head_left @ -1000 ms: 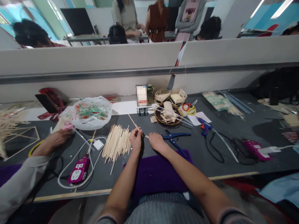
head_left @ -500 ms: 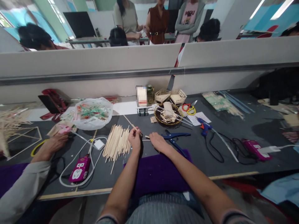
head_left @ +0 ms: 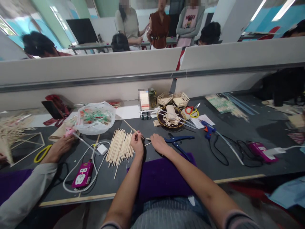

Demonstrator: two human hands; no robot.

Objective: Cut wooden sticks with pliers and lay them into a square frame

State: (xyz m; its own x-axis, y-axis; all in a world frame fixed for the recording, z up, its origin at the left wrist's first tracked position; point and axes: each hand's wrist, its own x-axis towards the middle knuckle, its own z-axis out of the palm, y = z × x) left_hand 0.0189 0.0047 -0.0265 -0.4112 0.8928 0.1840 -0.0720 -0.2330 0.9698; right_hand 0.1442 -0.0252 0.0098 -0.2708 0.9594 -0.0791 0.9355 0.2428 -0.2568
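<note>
So the left hand [head_left: 137, 144] has its fingers pinched around a thin wooden stick [head_left: 130, 125], held low down so the long end pokes up and away from the fingertips, probably to leave the tip free to aim. Right hand [head_left: 158, 143] is curled low over the desk, fingers nearly closed, with a short stick piece [head_left: 148, 139] poking out toward the left fingertips; can't tell if it's gripped or just pinned down. Keeping it low likely steadies it. The stick pile [head_left: 119, 148] sits just outside the left fingers, handy for grabbing, I'd guess. Blue pliers [head_left: 183, 138] lie just beyond the right knuckles, and the glue gun [head_left: 209, 128] is farther out on that side, maybe so its cord stays clear of the fingers.
</note>
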